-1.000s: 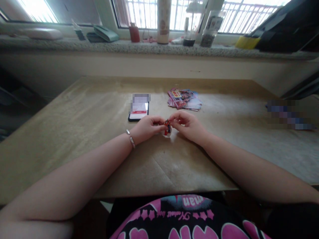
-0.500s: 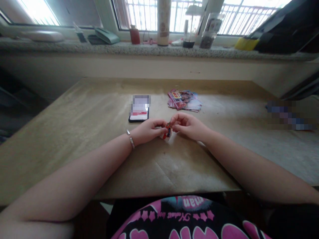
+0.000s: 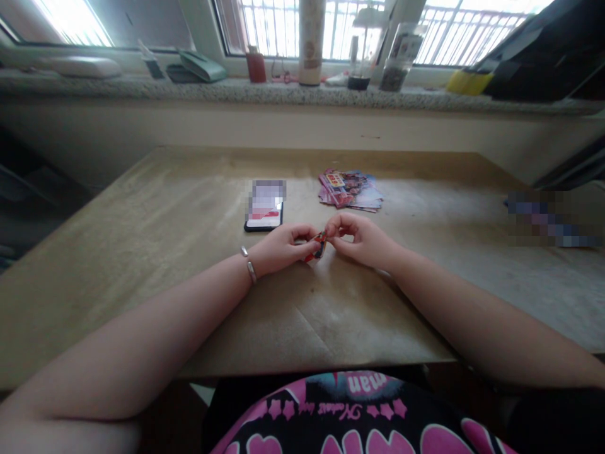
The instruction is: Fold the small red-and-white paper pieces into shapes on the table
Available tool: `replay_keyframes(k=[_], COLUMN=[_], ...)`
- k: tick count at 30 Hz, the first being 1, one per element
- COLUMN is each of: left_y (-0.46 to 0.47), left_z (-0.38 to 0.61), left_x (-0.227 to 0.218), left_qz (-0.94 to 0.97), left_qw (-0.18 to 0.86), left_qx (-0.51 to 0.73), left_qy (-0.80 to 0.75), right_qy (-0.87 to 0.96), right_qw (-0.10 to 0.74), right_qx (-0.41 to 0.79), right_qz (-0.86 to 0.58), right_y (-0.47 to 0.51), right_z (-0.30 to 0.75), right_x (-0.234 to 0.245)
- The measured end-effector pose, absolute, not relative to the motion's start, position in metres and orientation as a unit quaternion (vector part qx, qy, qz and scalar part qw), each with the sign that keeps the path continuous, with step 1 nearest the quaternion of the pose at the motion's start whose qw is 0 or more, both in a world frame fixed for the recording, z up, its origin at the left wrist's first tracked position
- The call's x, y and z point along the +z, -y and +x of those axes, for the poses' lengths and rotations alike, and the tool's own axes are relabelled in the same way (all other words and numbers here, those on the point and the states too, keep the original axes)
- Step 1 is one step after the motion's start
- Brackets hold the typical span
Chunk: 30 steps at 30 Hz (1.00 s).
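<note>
Just in front of the phone, my left hand [image 3: 283,244] is closed, its thumb and fingers pinching a small, folded, colourful piece [image 3: 315,253] in red, white and dark tones. Whether it is paper or a wrapper I cannot tell. My right hand [image 3: 362,241] curls in from the other side, thumb and forefinger pinched together at the piece's upper right corner. Both hands rest low over the table, and my fingers cover part of the piece. A silver open bangle [image 3: 248,263] circles my left wrist.
A phone [image 3: 265,214] with a lit, blurred screen lies beyond my left hand. Behind my right hand is a fanned pile of pink printed cards [image 3: 350,189]. A blurred bluish item [image 3: 548,221] lies at the table's right. Bottles and cases line the stone windowsill [image 3: 278,92].
The folded piece has tilted slightly and shows less of its lower edge. My right fingers have shifted a little at its corner; my left hand stays nearly in place.
</note>
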<state>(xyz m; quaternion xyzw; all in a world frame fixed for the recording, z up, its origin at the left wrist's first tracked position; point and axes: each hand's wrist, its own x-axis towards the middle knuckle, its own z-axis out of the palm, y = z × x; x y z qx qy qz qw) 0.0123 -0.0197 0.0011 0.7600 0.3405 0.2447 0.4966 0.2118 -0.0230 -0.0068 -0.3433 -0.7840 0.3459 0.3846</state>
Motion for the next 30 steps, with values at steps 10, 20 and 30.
replay_keyframes(k=[10,20,30], left_y=[0.020,0.020,0.020], left_z=[0.017,0.016,0.015], left_x=[-0.001,0.000,-0.003], left_qz=[0.744,0.754,0.765], left_qw=[0.488,0.472,0.458], left_qx=[0.279,0.267,0.260], left_qy=[-0.362,-0.370,-0.371], right_qy=[0.777,0.779,0.864], right_qw=[0.433,0.395,0.336], right_qx=[0.278,0.308,0.110], right_qz=[-0.363,-0.377,-0.360], right_y=[0.026,0.024,0.026], right_z=[0.206,0.208,0.215], right_x=[-0.012,-0.010,0.002])
